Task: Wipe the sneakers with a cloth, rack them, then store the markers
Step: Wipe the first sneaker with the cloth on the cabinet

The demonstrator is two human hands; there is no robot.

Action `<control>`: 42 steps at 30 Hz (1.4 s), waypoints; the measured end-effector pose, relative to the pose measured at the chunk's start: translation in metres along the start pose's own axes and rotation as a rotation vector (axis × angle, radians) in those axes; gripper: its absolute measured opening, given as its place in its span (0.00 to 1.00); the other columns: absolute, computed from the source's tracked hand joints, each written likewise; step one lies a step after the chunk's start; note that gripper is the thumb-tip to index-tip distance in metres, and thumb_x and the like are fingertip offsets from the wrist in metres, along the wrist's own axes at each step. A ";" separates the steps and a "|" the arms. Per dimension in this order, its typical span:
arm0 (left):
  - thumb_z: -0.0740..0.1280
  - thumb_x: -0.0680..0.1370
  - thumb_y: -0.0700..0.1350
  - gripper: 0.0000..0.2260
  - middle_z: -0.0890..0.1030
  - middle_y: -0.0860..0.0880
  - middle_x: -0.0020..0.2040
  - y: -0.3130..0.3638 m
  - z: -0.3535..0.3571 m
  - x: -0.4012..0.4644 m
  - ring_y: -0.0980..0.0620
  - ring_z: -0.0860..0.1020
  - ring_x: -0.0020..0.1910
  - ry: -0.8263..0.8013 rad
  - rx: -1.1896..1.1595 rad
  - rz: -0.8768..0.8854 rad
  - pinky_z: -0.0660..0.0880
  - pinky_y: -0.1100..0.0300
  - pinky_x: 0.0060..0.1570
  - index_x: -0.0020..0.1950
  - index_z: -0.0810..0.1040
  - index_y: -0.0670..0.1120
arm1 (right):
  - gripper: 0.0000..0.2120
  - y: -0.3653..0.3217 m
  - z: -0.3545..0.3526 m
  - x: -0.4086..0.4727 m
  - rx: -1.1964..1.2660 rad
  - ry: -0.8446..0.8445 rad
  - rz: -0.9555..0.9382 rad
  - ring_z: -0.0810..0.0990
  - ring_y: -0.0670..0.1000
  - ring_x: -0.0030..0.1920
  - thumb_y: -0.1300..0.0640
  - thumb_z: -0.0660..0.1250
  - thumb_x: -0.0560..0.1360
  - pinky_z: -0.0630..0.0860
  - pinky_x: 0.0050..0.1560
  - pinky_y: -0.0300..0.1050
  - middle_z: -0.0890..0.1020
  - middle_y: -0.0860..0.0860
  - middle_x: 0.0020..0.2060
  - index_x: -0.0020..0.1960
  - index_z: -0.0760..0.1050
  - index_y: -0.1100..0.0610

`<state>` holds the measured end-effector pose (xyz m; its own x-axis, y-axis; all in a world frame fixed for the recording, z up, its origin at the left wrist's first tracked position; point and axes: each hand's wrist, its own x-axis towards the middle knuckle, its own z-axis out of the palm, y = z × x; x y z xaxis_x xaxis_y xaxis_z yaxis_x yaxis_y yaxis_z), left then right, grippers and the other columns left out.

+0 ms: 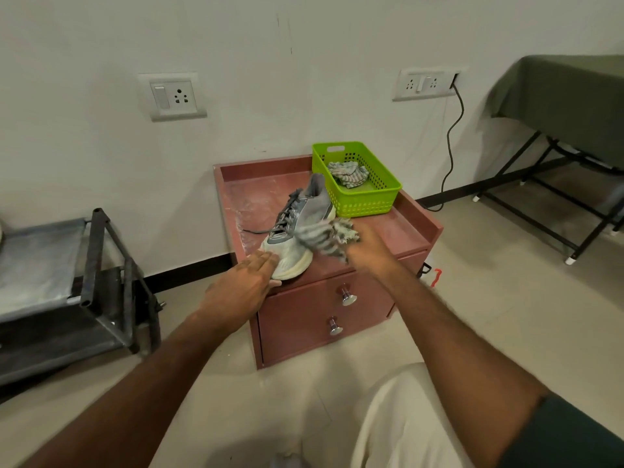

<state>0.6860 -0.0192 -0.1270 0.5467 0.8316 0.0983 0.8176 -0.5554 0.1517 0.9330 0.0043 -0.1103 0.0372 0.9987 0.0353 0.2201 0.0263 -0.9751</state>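
A low cabinet (324, 298) stands against the wall, with two drawer knobs (347, 296) on its front, one above the other. On its top lies a sneaker (297, 228), toe toward the near edge — behind it and to the right sits a basket (364, 197) with a cloth (347, 173) inside. A second cloth (324, 236) lies against the sneaker's right side, under the right hand (368, 244). The left hand (243, 285) rests at the toe. Left of the cabinet stands a rack (101, 282); far right, a folding table (574, 103).

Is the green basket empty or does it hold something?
Not empty: a crumpled striped cloth lies inside the green basket.
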 end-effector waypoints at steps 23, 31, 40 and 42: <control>0.60 0.83 0.52 0.22 0.73 0.42 0.71 -0.003 -0.002 0.003 0.42 0.73 0.70 0.061 -0.023 -0.013 0.72 0.49 0.65 0.74 0.68 0.43 | 0.26 0.005 -0.002 0.017 0.032 0.299 -0.121 0.80 0.42 0.48 0.77 0.63 0.68 0.78 0.50 0.42 0.84 0.50 0.50 0.61 0.81 0.58; 0.56 0.84 0.55 0.24 0.68 0.44 0.76 -0.003 -0.001 0.006 0.45 0.68 0.74 0.017 -0.015 -0.044 0.68 0.52 0.69 0.77 0.63 0.45 | 0.30 0.025 0.034 0.036 -0.237 0.057 -0.089 0.66 0.46 0.74 0.76 0.59 0.73 0.59 0.77 0.46 0.69 0.51 0.73 0.65 0.79 0.50; 0.57 0.83 0.54 0.24 0.70 0.42 0.74 -0.005 0.000 0.004 0.42 0.72 0.71 0.005 -0.015 -0.027 0.73 0.48 0.65 0.77 0.65 0.45 | 0.11 -0.010 0.016 -0.004 0.270 -0.035 0.092 0.83 0.50 0.43 0.68 0.66 0.77 0.80 0.42 0.43 0.85 0.49 0.41 0.48 0.81 0.53; 0.58 0.83 0.54 0.23 0.71 0.43 0.74 -0.006 -0.001 0.004 0.42 0.73 0.70 0.017 -0.033 -0.045 0.73 0.48 0.63 0.76 0.66 0.44 | 0.09 -0.005 0.011 0.003 0.254 0.204 0.038 0.82 0.51 0.43 0.65 0.69 0.76 0.79 0.39 0.42 0.84 0.49 0.42 0.49 0.80 0.53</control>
<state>0.6835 -0.0125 -0.1264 0.5064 0.8556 0.1073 0.8346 -0.5176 0.1883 0.9215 0.0080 -0.1072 0.2407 0.9705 0.0159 -0.0342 0.0248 -0.9991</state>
